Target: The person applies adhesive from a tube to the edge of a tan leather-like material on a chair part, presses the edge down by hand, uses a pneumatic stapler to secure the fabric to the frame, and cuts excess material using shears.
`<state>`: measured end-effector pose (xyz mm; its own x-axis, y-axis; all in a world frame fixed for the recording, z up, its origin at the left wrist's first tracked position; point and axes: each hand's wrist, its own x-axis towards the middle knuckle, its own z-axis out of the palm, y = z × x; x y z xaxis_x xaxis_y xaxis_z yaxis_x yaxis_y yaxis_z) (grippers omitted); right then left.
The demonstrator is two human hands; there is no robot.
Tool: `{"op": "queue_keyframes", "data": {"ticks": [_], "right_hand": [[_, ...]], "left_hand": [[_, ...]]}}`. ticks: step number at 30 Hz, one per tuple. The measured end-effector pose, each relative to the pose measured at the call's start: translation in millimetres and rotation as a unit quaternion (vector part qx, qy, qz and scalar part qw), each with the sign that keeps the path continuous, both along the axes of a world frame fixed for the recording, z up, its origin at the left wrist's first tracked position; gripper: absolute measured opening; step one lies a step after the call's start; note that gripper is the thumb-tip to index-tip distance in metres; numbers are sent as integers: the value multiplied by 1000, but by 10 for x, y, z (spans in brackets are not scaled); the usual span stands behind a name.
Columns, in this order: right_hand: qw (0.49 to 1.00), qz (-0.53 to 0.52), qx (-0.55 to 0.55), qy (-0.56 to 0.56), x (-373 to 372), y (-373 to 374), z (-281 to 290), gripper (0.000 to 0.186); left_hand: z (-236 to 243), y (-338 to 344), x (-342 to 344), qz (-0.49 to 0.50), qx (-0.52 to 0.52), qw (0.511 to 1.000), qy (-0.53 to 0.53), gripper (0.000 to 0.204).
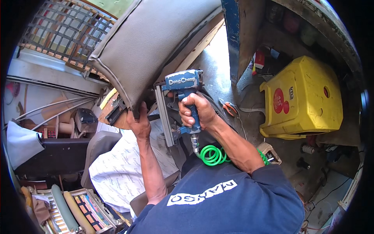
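A blue pneumatic staple gun (pixel 181 81) with a silver magazine is gripped by my right hand (pixel 194 108) at the centre, and a green coiled hose (pixel 212 156) hangs from its handle. Just left of it, my left hand (pixel 138 121) holds the lower corner of a grey-brown upholstered panel (pixel 156 35) with piped seams, its fingers partly hidden. Beside that hand are a bare board (pixel 115 109) and a black fitting. Underneath lies white printed fabric (pixel 115 171) on a grey padded seat piece (pixel 91 154).
A yellow plastic stool (pixel 306 99) lies tipped at the right, near thread spools (pixel 306 150) and orange pliers (pixel 228 107). A blue upright (pixel 231 43) stands behind. A webbed frame (pixel 62 33) is at upper left, with scraps below and stacked frame pieces (pixel 68 206) at lower left.
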<state>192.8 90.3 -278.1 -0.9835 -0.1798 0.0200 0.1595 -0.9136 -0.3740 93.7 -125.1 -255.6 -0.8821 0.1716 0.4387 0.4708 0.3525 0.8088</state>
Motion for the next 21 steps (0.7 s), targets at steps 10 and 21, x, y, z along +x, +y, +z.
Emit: {"op": "queue_keyframes", "data": {"ticks": [10,21], "right_hand": [[995,83,-43,-33,-175,157,36,26],[996,89,-15,-26,-173,225,43,28]], "left_hand": [[69,-3,65,-24,12,999,-45,19],[84,-18,23,-24,18,999,-36,22]]}}
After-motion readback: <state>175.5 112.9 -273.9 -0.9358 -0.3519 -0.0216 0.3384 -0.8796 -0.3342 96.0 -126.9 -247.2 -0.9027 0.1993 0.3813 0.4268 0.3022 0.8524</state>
